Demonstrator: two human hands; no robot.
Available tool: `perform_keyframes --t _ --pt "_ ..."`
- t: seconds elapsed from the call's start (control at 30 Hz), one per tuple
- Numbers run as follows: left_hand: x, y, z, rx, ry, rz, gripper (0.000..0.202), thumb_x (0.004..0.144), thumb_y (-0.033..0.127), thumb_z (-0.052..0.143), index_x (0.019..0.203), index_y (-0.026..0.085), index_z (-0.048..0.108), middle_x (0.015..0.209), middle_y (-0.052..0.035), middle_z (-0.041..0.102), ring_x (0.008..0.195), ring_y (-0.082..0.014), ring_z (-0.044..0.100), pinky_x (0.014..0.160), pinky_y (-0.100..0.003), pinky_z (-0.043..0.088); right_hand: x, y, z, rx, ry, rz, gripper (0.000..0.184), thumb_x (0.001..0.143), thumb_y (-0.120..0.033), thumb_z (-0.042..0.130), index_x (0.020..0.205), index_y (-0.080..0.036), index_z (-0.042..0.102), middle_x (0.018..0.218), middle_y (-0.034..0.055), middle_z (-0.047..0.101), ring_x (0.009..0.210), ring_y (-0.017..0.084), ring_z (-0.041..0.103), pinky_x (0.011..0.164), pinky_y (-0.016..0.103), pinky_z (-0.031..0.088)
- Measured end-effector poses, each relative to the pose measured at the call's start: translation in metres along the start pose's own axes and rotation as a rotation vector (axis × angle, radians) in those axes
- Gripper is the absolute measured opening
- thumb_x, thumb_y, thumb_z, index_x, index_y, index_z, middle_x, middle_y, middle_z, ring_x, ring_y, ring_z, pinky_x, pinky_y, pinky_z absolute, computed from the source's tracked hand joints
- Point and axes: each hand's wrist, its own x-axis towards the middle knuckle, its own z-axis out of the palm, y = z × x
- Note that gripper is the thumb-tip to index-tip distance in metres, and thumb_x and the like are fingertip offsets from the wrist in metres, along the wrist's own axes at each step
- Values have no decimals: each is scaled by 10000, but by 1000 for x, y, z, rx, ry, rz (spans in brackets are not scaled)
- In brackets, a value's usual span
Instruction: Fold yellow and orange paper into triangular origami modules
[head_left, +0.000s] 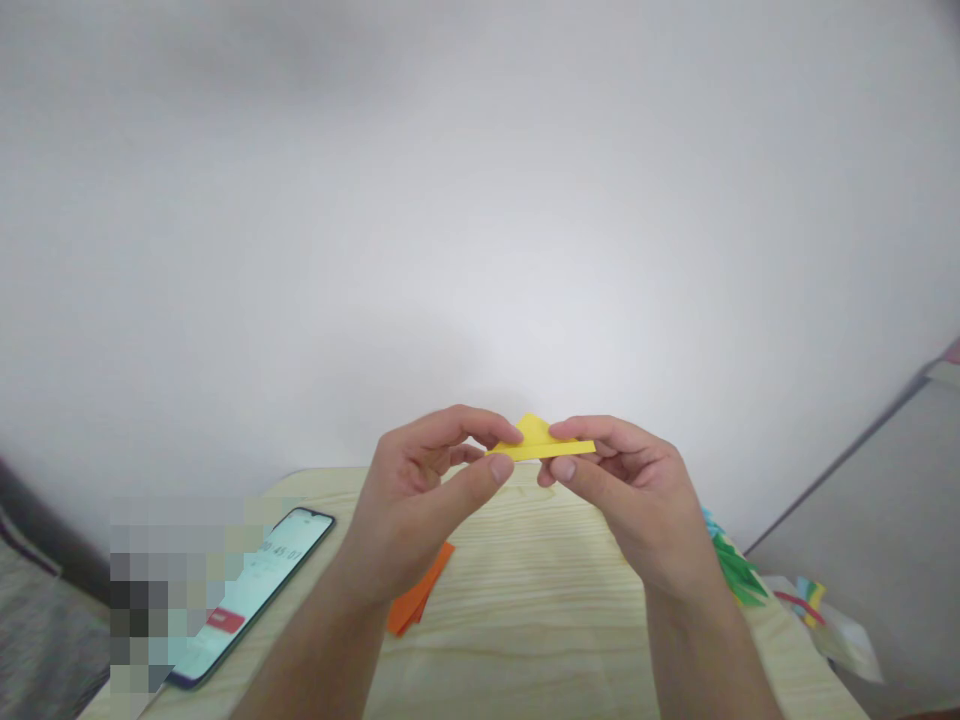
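Observation:
A small piece of folded yellow paper (536, 432) is held up above the table, its peak pointing away and a narrow folded strip along its near edge. My left hand (427, 490) pinches its left end between thumb and index finger. On the other end, my right hand (634, 490) grips it the same way, thumb below and index finger on top. Partly hidden by my left hand, some orange paper (421, 595) lies on the table beneath.
The light wood-grain table (525, 600) meets a white wall (480, 220). A phone (262, 590) with a lit timer screen lies at left, partly pixelated. Green folded paper (739, 572) sits at the right edge, and a clear plastic bag (844, 635) with coloured pieces is beyond it.

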Motion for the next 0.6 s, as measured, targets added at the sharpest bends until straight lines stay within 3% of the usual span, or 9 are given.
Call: perform_keyframes --t 0.13,0.3,0.6 --pt "-1 -1 3 4 -47 -25 143 890 311 787 1008 233 796 989 -51 794 898 -209 706 813 -308 528 0 0 2 24 30 -34 218 858 -188 830 1060 -237 764 857 24 804 806 172 734 781 319 585" --pt "0 -2 5 6 -55 13 161 988 290 669 930 222 803 858 -28 750 818 -158 645 754 -257 509 -1 1 5 50 38 -66 244 859 -182 829 1079 -238 741 901 33 811 810 180 750 783 329 596" --pt "4 -7 4 -199 -133 -85 97 961 262 717 1036 215 757 831 -23 743 785 -146 664 734 -253 498 0 -4 8 64 -6 -32 255 829 -228 869 1045 -229 734 885 34 809 801 200 779 783 350 635"
